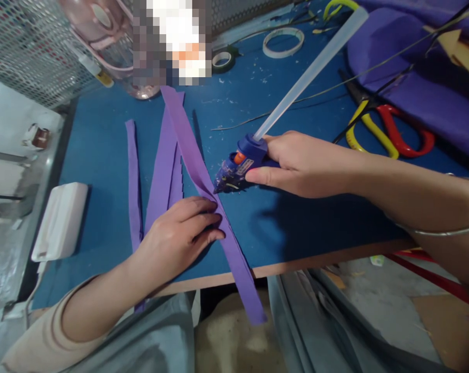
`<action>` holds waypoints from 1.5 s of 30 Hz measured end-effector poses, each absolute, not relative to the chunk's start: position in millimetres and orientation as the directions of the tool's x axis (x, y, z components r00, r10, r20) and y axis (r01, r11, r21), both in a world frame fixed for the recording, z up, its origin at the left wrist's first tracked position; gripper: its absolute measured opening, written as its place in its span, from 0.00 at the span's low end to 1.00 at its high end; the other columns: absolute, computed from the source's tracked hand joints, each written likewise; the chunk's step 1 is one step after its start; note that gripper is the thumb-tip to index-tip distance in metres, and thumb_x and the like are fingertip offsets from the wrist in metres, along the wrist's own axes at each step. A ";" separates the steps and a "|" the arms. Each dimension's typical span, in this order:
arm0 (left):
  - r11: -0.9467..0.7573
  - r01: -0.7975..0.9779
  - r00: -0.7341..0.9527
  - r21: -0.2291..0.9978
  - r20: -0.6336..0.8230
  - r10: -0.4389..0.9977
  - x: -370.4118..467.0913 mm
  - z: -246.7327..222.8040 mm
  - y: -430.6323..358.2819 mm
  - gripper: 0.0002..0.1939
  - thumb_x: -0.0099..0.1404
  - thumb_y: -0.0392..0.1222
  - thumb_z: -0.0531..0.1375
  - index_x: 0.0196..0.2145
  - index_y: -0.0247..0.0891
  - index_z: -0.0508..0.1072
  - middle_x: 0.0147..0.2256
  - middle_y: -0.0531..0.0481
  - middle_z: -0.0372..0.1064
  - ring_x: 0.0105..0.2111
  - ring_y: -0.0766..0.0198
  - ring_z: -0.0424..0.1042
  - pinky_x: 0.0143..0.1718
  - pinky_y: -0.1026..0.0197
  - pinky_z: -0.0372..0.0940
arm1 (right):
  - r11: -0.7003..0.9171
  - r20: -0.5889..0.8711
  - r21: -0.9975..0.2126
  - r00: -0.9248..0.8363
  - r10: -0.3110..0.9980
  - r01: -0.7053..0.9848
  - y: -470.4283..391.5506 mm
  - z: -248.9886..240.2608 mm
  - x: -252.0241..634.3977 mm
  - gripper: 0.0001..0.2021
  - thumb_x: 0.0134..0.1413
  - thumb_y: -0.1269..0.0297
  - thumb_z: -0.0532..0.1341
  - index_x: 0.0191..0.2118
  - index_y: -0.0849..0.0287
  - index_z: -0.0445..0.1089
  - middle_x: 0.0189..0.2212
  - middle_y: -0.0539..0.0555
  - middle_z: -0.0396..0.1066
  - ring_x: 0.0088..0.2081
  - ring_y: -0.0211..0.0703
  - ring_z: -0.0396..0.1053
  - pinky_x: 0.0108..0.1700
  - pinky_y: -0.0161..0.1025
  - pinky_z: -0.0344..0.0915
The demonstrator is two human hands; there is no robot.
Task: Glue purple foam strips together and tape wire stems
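Observation:
My right hand (292,166) is wrapped round a blue hot glue gun (244,160), with a long translucent glue stick (312,72) rising out of its back end. The gun's nozzle meets the edge of a folded purple fabric strip (188,140). Just below the nozzle, the fingers of my left hand (188,223) pinch that strip at its fold line. The strip runs diagonally and its lower end hangs over the table's front edge. More purple strips (160,166) lie beneath and left of it, one of them narrow (132,171) and partly behind my left wrist.
A white power bank or adapter (61,220) with a cable sits at the left edge. Behind stand a pink clear bottle (114,46), a green tape roll (223,61) and a white tape ring (283,42). Red-and-yellow scissors (390,129) and purple fabric (401,57) lie right of a thin wire.

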State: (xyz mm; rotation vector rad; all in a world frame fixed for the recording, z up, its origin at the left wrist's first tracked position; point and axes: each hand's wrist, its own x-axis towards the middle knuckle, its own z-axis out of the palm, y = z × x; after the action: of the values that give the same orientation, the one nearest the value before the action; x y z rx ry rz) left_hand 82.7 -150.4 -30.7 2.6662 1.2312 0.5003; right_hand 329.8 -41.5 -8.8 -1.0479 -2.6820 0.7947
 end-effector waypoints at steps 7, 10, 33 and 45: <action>-0.685 0.678 0.631 0.266 0.266 0.728 81.6 -32.6 -148.7 0.11 0.62 0.42 0.65 0.40 0.33 0.77 0.44 0.42 0.76 0.48 0.57 0.75 0.54 0.56 0.70 | 0.602 -0.050 -0.552 -0.743 0.667 0.577 -43.0 -7.0 329.2 0.19 0.61 0.52 0.53 0.48 0.62 0.69 0.40 0.58 0.74 0.39 0.47 0.70 0.38 0.37 0.58; -0.685 0.677 0.644 0.268 0.233 0.728 82.2 -31.2 -148.1 0.11 0.63 0.41 0.64 0.41 0.32 0.77 0.46 0.39 0.75 0.49 0.55 0.74 0.53 0.56 0.71 | 0.603 -0.049 -0.561 -0.750 0.660 0.567 -42.7 -7.3 329.5 0.19 0.62 0.53 0.53 0.48 0.61 0.69 0.40 0.57 0.74 0.38 0.46 0.70 0.38 0.37 0.58; -0.690 0.681 0.630 0.246 0.283 0.723 84.1 -29.2 -156.6 0.11 0.60 0.44 0.66 0.38 0.34 0.76 0.39 0.46 0.76 0.42 0.60 0.76 0.48 0.57 0.71 | 0.637 0.043 -0.676 -0.844 0.534 0.369 -37.5 -8.9 340.5 0.14 0.60 0.55 0.56 0.41 0.61 0.70 0.31 0.52 0.71 0.31 0.39 0.66 0.33 0.35 0.55; -0.744 0.640 0.682 0.193 0.304 0.666 82.8 -29.3 -155.4 0.09 0.61 0.42 0.66 0.37 0.35 0.77 0.40 0.47 0.78 0.43 0.60 0.77 0.56 0.52 0.68 | 0.668 0.080 -0.632 -0.824 0.560 0.393 -41.2 -4.9 337.1 0.14 0.60 0.56 0.56 0.43 0.62 0.70 0.32 0.54 0.71 0.34 0.42 0.67 0.35 0.36 0.56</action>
State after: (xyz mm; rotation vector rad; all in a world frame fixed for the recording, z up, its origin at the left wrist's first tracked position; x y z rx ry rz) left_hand 82.8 -155.4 -29.3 2.8151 1.0944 0.5516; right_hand 337.1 -41.2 -4.9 -0.7649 -2.6173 0.8994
